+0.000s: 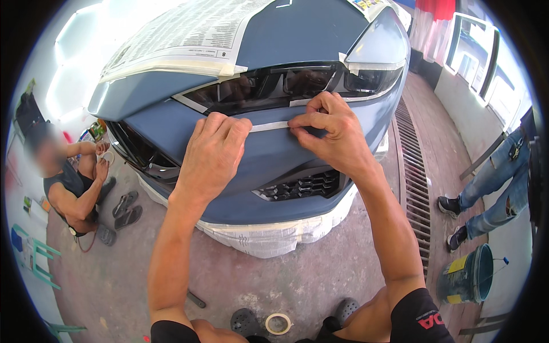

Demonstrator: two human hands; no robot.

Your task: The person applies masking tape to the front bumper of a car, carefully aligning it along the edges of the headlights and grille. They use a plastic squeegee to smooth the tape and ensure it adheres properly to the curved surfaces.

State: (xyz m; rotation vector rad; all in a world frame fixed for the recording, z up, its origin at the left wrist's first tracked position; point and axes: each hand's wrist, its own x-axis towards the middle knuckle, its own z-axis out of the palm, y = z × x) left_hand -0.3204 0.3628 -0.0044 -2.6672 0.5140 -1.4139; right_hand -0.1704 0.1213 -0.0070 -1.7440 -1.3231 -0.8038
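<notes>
A short strip of white masking tape (270, 126) is stretched between my two hands, just below the headlight (274, 86) of a grey-blue car. My left hand (214, 150) pinches the strip's left end, its fingertips close to the bumper (251, 163). At the other end, my right hand (329, 128) holds the tape between thumb and fingers. Pale tape (191, 104) lines the headlight's lower left edge, and more runs along its lower right edge. Whether the held strip touches the paint, I cannot tell.
Newspaper (189, 37) covers the hood; paper skirts the bumper's bottom (269, 237). A tape roll (278, 323) lies on the floor by my feet. A seated person (74, 183) is at left, another person's legs (494, 186) at right, near a bucket (466, 274) and floor grate (413, 188).
</notes>
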